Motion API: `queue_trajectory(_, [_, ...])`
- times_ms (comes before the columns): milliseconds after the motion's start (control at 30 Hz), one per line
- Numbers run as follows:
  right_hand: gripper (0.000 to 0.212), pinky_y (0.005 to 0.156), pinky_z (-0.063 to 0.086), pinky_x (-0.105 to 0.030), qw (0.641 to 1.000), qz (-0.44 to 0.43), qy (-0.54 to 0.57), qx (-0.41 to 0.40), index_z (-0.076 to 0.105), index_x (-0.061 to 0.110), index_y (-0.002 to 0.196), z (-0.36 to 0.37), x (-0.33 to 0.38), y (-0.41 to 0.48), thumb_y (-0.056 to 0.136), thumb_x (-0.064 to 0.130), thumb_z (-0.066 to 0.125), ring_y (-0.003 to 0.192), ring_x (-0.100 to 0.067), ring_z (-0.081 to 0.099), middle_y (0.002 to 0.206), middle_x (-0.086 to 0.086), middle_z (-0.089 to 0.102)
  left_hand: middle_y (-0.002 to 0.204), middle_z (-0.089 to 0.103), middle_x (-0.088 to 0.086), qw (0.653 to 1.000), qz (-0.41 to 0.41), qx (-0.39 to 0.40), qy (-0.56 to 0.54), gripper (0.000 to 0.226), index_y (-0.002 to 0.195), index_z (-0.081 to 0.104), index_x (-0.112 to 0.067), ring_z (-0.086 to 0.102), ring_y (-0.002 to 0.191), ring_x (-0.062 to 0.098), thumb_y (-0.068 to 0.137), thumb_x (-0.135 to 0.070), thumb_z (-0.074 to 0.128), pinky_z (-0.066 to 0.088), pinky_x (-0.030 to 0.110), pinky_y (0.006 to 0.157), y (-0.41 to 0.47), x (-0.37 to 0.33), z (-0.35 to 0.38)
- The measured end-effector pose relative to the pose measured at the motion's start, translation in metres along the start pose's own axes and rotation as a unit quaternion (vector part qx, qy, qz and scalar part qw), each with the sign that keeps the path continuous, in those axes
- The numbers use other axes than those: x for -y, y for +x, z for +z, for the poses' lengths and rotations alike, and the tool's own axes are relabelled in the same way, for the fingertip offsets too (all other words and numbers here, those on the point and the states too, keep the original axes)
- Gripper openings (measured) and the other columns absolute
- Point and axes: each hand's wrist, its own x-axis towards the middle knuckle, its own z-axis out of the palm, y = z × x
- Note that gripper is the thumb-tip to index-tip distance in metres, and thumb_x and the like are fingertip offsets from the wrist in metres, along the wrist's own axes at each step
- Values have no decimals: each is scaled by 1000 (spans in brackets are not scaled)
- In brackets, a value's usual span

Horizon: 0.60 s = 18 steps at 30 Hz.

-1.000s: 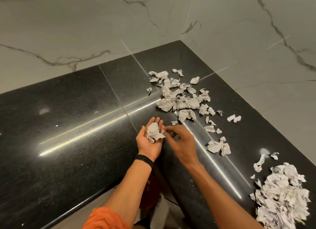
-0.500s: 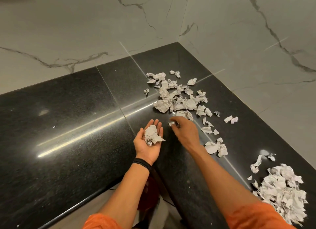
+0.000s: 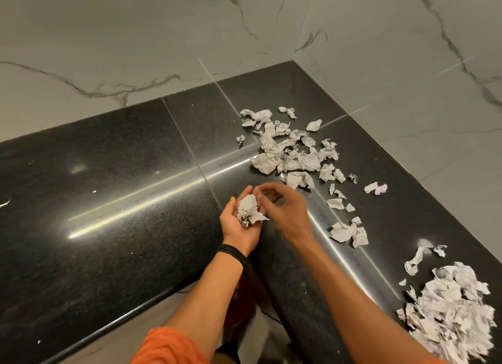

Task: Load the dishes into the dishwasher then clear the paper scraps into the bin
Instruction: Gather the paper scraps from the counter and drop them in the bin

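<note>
Cradling crumpled scraps (image 3: 250, 210) in upturned, relaxed left hand (image 3: 237, 232). Holding right hand (image 3: 286, 210) just beside, fingers curled, blurred; cannot tell whether pinching. Beyond both, loose scraps (image 3: 293, 157) on desk (image 3: 122, 200).

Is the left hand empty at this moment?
No, the left hand lies palm up with crumpled paper scraps resting in it.

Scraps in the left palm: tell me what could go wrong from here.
1. The scraps lie loose on the flat left hand, one tip jutting past the palm; they may slide off.
2. The right hand is blurred in motion over them and could knock them out.
3. The right forearm passes close to the big pile and might brush pieces off the counter.
</note>
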Motion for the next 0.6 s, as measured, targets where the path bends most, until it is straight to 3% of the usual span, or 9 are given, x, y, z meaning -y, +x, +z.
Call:
queue_trajectory(200, [20,79,43,-13,999,-24,-23,31,78,27,105,5,11,-29,86,22,79,93,-3,56,93,19,70,137,63,17,999,-24,20,18,49,137,59,-6,57,130,33,107,-37,35,40,50,114,0,12,6])
queue_trajectory(267, [20,81,47,-17,1000,-15,-4,6,79,28,104,3,10,-35,86,21,80,96,-2,57,91,21,64,138,62,18,999,-30,30,14,49,138,58,-5,57,130,32,107,-35,34,40,49,114,-4,13,7])
queue_trajectory(367, [17,86,50,-19,997,12,57,-59,77,30,109,-2,7,-40,94,23,72,107,-6,62,103,13,72,138,61,20,998,-33,47,1,47,135,60,-4,61,124,33,106,-32,37,43,47,112,-10,13,8])
queue_trajectory(433, [19,90,53,-22,983,64,143,-99,75,24,114,-3,8,-43,100,21,63,110,-9,67,109,8,75,135,63,20,998,-41,56,-5,45,130,63,-4,65,118,34,105,-31,37,48,45,107,-16,14,8])
queue_trajectory(533, [25,89,53,-18,945,149,258,-138,72,13,122,5,12,-54,105,17,55,111,-4,68,114,6,75,139,60,22,996,-50,68,-15,44,130,62,-2,59,128,35,105,-29,37,42,45,114,-29,16,5])
queue_trajectory(600, [26,94,54,-23,910,199,332,-149,71,13,124,14,12,-64,105,20,53,113,-6,68,116,5,75,138,61,23,996,-47,69,-17,44,129,62,-1,56,131,35,105,-29,37,38,45,117,-38,16,2])
